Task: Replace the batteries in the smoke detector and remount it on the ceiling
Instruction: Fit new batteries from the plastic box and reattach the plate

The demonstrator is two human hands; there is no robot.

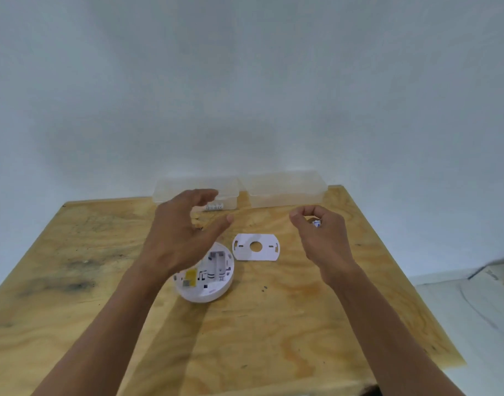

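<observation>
Fingers of right hand [321, 235] curled around battery [316, 223], label unreadable, left hand [182, 232] spread loose above smoke detector [206, 274]

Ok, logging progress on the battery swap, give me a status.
Left hand open, hovering over smoke detector. Right hand gripping a battery. Detector back-up on table, battery bay empty. Mounting plate lies beside it, nothing blocking.

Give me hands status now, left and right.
Left hand: open, fingers spread, holding nothing, above the smoke detector.
Right hand: curled round a small white battery.
</observation>
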